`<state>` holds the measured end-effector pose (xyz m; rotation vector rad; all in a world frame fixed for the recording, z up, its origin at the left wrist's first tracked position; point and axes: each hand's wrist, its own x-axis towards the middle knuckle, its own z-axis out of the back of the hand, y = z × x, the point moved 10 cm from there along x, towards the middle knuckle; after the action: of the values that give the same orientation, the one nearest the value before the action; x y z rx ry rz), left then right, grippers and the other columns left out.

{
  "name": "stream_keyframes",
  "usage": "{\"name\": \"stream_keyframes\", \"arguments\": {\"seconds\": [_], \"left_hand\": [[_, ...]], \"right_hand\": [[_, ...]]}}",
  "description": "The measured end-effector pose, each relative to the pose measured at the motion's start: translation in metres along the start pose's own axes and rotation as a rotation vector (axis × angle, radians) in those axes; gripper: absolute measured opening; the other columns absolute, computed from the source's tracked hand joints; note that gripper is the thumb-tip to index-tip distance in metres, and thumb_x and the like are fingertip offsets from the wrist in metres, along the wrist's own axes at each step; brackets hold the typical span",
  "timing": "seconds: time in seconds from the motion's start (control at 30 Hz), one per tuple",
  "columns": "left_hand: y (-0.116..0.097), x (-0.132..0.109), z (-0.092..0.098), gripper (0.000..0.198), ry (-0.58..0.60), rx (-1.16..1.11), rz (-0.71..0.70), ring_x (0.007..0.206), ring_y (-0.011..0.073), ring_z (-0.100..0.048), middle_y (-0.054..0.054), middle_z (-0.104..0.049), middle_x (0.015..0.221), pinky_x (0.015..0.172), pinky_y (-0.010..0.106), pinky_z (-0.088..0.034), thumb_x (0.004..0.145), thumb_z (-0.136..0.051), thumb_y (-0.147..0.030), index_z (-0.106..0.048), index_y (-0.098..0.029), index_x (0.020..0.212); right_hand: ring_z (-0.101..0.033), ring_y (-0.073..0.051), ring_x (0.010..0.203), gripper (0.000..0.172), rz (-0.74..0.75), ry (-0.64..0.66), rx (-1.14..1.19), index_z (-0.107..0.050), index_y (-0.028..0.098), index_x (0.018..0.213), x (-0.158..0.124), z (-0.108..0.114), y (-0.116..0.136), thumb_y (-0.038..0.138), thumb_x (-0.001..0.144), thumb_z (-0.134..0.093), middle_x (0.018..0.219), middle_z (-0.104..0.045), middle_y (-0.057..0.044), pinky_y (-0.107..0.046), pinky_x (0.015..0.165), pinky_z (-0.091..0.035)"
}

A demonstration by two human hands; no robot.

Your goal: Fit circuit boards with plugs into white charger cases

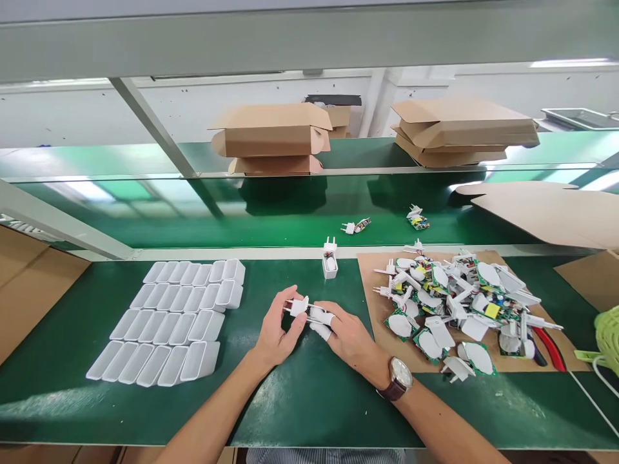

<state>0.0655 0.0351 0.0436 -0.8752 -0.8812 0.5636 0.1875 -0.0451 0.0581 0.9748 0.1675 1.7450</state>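
My left hand (pixel 279 330) pinches a white two-pin plug head (pixel 298 306) over the middle of the bench. White covers sit on fingertips of my right hand (pixel 352 335), which closes on the other end of the same piece; its fingers hide most of that end. Just beyond my hands stands a white adapter housing (pixel 330 265) with a plug head at its far end. To my right, a heap of circuit boards with white plug heads (pixel 452 303) covers a brown cardboard sheet (pixel 374 341). Rows of open white housings (pixel 169 327) lie to my left.
Two plug-and-board pieces, one pale (pixel 355 226) and one with yellow parts (pixel 417 218), lie on the green ledge behind. Cardboard boxes (pixel 271 138) stand on the shelf. Red-handled pliers (pixel 550 348) and a green coil (pixel 608 338) are at the right.
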Motion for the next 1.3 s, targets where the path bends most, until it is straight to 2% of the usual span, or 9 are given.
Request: {"name": "stream_keyframes", "arguments": {"seconds": [0.23, 0.47, 0.57, 0.67, 0.83, 0.93, 1.0, 1.13, 1.3], "left_hand": [[0.0, 0.002, 0.0, 0.046, 0.024, 0.009, 0.009, 0.101, 0.0216, -0.067, 0.01, -0.063, 0.117, 0.088, 0.04, -0.057, 0.099, -0.056, -0.031, -0.044, -0.026, 0.143], [-0.003, 0.001, 0.0, 0.082, -0.005, -0.08, -0.032, 0.118, 0.0287, -0.064, 0.016, -0.056, 0.138, 0.098, 0.048, -0.055, 0.089, -0.071, -0.048, -0.028, -0.027, 0.155], [-0.002, 0.003, 0.003, 0.065, -0.064, -0.06, -0.023, 0.105, 0.0219, -0.068, 0.011, -0.064, 0.125, 0.09, 0.04, -0.058, 0.096, -0.065, -0.041, -0.034, -0.028, 0.152], [0.006, 0.004, 0.005, 0.047, -0.084, -0.025, 0.062, 0.09, 0.0163, -0.069, 0.006, -0.067, 0.109, 0.083, 0.034, -0.06, 0.101, -0.055, -0.034, -0.042, -0.026, 0.145], [0.017, 0.002, 0.005, 0.044, -0.047, -0.008, 0.142, 0.089, 0.0172, -0.07, 0.004, -0.067, 0.1, 0.085, 0.037, -0.061, 0.101, -0.052, -0.04, -0.045, -0.024, 0.142], [0.007, 0.002, -0.003, 0.077, 0.025, 0.038, 0.053, 0.096, 0.0225, -0.069, 0.007, -0.066, 0.111, 0.089, 0.044, -0.06, 0.086, -0.074, -0.048, -0.036, -0.025, 0.15], [-0.007, 0.001, -0.01, 0.095, 0.049, 0.079, -0.056, 0.106, 0.0271, -0.067, 0.011, -0.063, 0.123, 0.093, 0.048, -0.059, 0.078, -0.082, -0.044, -0.028, -0.026, 0.154], [-0.034, -0.003, -0.011, 0.072, -0.039, 0.133, -0.244, 0.103, 0.025, -0.069, 0.014, -0.063, 0.124, 0.088, 0.043, -0.06, 0.092, -0.067, -0.026, -0.03, -0.026, 0.154], [-0.045, -0.005, -0.01, 0.068, -0.058, 0.158, -0.32, 0.095, 0.0232, -0.069, 0.014, -0.064, 0.12, 0.083, 0.039, -0.061, 0.093, -0.064, -0.025, -0.032, -0.022, 0.153]], "right_hand": [[-0.073, -0.024, 0.103, 0.029, 0.034, 0.057, -0.086, -0.061, 0.02, 0.125, -0.002, -0.006, 0.002, 0.014, 0.099, -0.05, 0.125, -0.069, -0.014, -0.036, 0.081, -0.065], [-0.071, -0.024, 0.106, 0.031, 0.047, -0.018, -0.12, -0.065, 0.022, 0.112, -0.004, 0.004, 0.002, 0.004, 0.091, -0.049, 0.126, -0.068, -0.014, -0.036, 0.082, -0.064], [-0.073, -0.02, 0.093, 0.024, 0.033, 0.038, -0.104, -0.066, 0.022, 0.106, 0.0, -0.001, 0.004, 0.007, 0.094, -0.051, 0.122, -0.07, -0.012, -0.031, 0.074, -0.064], [-0.073, -0.021, 0.101, 0.025, -0.023, 0.029, -0.078, -0.063, 0.023, 0.12, 0.001, -0.002, 0.0, 0.015, 0.099, -0.052, 0.124, -0.07, -0.012, -0.031, 0.081, -0.064], [-0.07, -0.023, 0.112, 0.027, -0.056, -0.011, 0.061, -0.063, 0.022, 0.125, -0.001, -0.004, -0.006, 0.019, 0.1, -0.052, 0.124, -0.07, -0.012, -0.037, 0.093, -0.062], [-0.072, -0.025, 0.109, 0.024, -0.311, -0.062, 0.387, -0.067, 0.024, 0.118, -0.002, -0.007, -0.032, 0.034, 0.098, -0.059, 0.12, -0.073, -0.011, -0.04, 0.09, -0.063], [-0.075, -0.027, 0.101, 0.034, -0.562, -0.074, 0.703, -0.067, 0.024, 0.118, -0.007, -0.019, -0.051, 0.049, 0.096, -0.061, 0.113, -0.076, -0.01, -0.041, 0.081, -0.065], [-0.077, -0.028, 0.089, 0.053, -0.801, -0.001, 1.127, -0.068, 0.022, 0.114, -0.012, -0.042, -0.048, 0.067, 0.087, -0.064, 0.098, -0.078, -0.008, -0.043, 0.075, -0.065], [-0.077, -0.028, 0.086, 0.05, -0.839, -0.012, 1.219, -0.069, 0.02, 0.109, -0.01, -0.043, -0.041, 0.064, 0.085, -0.068, 0.093, -0.078, -0.008, -0.045, 0.079, -0.063]]}}
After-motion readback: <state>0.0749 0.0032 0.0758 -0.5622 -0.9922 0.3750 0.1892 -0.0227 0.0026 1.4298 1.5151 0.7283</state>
